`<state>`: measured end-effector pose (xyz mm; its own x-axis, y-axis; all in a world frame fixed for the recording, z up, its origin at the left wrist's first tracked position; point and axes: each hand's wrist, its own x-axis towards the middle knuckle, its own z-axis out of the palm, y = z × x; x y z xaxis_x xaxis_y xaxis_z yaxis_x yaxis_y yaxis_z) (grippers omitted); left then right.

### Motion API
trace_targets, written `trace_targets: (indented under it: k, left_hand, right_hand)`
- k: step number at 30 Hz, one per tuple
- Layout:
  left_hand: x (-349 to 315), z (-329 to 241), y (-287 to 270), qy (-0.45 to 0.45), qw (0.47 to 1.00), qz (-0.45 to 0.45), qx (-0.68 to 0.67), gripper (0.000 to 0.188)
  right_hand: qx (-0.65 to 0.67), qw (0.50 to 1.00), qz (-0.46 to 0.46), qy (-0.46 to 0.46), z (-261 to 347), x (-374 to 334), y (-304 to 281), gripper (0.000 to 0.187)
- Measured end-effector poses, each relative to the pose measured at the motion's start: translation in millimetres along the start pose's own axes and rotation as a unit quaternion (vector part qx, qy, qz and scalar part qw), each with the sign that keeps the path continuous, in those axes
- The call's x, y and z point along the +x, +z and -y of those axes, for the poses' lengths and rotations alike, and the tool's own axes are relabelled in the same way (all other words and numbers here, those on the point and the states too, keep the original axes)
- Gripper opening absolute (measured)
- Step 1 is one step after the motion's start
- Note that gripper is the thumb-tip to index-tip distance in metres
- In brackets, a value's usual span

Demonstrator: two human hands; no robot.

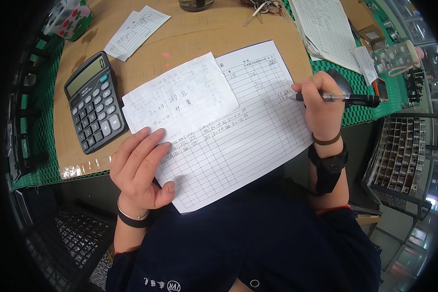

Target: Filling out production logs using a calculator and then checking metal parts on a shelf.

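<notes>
My right hand is closed round a black pen, its tip at the right-hand columns of a ruled form filled in partly by hand. Fingers spread, my left hand lies flat on the lower left of that form, fingertips by the edge of a smaller white note. Handwritten lines show on the note, which covers the form's upper left part. Left of the note lies a dark grey calculator with a lit or reflective display.
Brown cardboard covers the green mat. Two paper slips and a floral cup lie far left. At the right are a stack of sheets, a patterned bottle and a dark mouse-like object. Racks of small parts stand below.
</notes>
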<state>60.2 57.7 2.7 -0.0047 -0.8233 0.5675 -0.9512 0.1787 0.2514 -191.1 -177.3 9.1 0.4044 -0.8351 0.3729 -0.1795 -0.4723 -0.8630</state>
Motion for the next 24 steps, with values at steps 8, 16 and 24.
trace_targets:
  k: [8, 16, 24]
  left_hand:
    - [-1, 0, 0, -0.002, 1.0, 0.001, 0.001, 0.049]
    - [-1, 0, 0, -0.002, 1.0, 0.0, 0.0, 0.049]
    - [-1, 0, 0, -0.001, 1.0, 0.001, 0.002, 0.05]
  right_hand:
    - [0.008, 1.0, -0.009, 0.01, 3, 0, 3, 0.029]
    - [-0.036, 0.999, 0.004, -0.013, -1, 0, -1, 0.03]
    - [0.031, 0.998, -0.024, 0.053, 10, 0, 2, 0.028]
